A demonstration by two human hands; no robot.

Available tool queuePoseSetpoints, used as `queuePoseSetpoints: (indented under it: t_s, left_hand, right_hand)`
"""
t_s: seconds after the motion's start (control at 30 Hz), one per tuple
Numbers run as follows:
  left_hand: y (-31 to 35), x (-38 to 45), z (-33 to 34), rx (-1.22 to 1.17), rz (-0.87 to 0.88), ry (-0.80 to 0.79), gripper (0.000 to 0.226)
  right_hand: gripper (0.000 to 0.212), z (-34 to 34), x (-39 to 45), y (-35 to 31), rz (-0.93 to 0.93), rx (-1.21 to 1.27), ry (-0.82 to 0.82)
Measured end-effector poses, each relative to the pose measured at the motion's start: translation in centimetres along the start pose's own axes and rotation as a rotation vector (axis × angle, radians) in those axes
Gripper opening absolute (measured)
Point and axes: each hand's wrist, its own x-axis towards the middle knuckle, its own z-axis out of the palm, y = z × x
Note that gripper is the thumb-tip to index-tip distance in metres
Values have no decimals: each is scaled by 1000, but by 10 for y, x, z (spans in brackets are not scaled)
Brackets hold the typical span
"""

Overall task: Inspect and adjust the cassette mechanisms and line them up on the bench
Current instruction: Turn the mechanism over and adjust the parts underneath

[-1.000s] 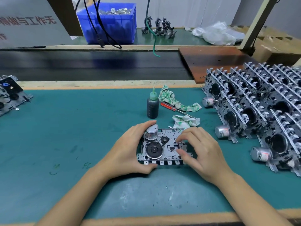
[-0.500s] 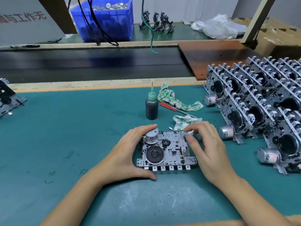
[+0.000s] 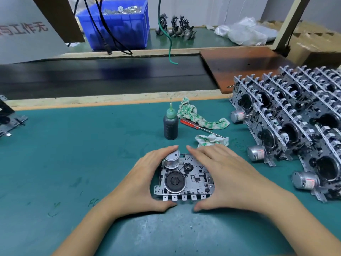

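Metal unit: one cassette mechanism [image 3: 184,179] lies flat on the green table [image 3: 73,154], near the front edge, cupped between both hands.
Left hand [image 3: 142,183]: fingers curled around the motor end, thumb at the front edge.
Right hand [image 3: 227,176]: fingers curved over the right side, gripping it.
Done: rows of mechanisms [image 3: 295,122] stand lined up at right.
Left: this unit, plus another at far left [image 3: 7,119].
Change: right hand has closed in from the top corner to cover the side.

A cassette mechanism [image 3: 184,179] lies on the desk [image 3: 73,154] between both hands. Behind it stands an oil bottle [image 3: 170,124]. Rows of mechanisms [image 3: 295,122] stand right.
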Motion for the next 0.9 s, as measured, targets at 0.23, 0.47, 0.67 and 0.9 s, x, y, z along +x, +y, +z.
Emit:
queuePoseSetpoints:
  t_s: [0.23, 0.47, 0.67, 0.9]
  left_hand:
    - [-1, 0, 3, -33, 10, 7, 104]
    - [-5, -2, 1, -62, -6, 64, 122]
    - [7, 6, -4, -749, -251, 157, 109]
    - [27, 23, 10, -1590, -494, 9, 119]
  right_hand:
    - [108, -19, 14, -15, 57, -28, -147]
    - [96, -20, 13, -13, 55, -129, -57]
    - [71, -35, 5, 4, 78, 933, -169]
    - [76, -3, 14, -24, -221, 1747, -495]
